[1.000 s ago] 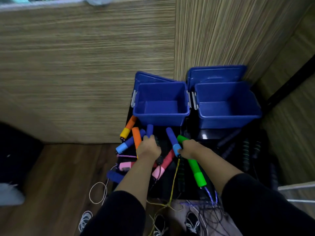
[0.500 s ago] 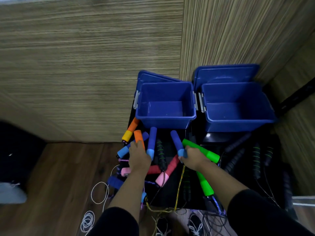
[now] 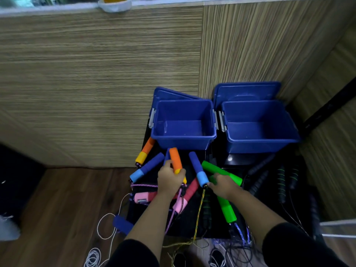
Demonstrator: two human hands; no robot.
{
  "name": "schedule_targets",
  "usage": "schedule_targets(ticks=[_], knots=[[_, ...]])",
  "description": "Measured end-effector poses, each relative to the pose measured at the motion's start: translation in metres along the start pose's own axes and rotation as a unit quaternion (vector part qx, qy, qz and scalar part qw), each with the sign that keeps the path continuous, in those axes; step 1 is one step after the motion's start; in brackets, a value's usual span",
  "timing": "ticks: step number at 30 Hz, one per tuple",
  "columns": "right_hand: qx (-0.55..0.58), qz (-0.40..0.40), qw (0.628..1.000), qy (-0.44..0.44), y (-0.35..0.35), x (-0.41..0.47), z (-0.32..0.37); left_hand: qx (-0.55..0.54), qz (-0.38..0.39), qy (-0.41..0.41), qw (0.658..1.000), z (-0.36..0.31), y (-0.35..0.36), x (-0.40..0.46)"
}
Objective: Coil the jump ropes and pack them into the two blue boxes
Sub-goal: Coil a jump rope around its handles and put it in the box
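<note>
Glossy plastic boxes (image 3: pixel 185 140), matt foam handles (image 3: pixel 175 159) — wood-grain wall panels (image 3: pixel 96 83), floor (image 3: pixel 57 209).

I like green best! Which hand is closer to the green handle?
Right. The right hand touches the green handle; the left hand grips an orange handle farther left.

A white bowl (image 3: pixel 115 5) sits on the ledge (image 3: pixel 48 8) — above striped wood panelling (image 3: pixel 96 83); brown plank floor (image 3: pixel 57 209) below.
</note>
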State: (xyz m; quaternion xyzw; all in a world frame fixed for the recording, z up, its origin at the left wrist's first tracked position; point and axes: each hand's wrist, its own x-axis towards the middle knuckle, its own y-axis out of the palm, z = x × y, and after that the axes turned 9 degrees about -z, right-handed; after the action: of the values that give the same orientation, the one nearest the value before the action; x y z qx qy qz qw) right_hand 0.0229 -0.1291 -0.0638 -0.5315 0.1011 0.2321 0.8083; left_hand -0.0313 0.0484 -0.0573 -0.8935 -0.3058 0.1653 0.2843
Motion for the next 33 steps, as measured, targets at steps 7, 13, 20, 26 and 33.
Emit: schedule_targets(ticks=[7,13,20,26,33], knots=[[0.008,-0.032,0.999,0.000,0.005,-0.008,-0.002,0.029,0.037,-0.024,0.999,0.009,0.012,-0.006],[0.020,-0.040,0.999,-0.031,0.011,-0.007,0.011,0.022,0.000,-0.062,0.998,0.021,0.004,-0.004],[0.039,-0.029,0.998,-0.034,0.020,0.000,0.017,0.070,-0.049,-0.082,0.993,0.040,-0.011,0.008],[0.052,-0.049,0.997,-0.036,0.025,0.007,0.029,0.064,-0.035,-0.082,0.994,0.047,-0.011,0.010],[0.068,-0.011,0.996,-0.061,0.034,0.011,0.036,0.139,-0.031,-0.062,0.988,0.064,-0.034,0.025]])
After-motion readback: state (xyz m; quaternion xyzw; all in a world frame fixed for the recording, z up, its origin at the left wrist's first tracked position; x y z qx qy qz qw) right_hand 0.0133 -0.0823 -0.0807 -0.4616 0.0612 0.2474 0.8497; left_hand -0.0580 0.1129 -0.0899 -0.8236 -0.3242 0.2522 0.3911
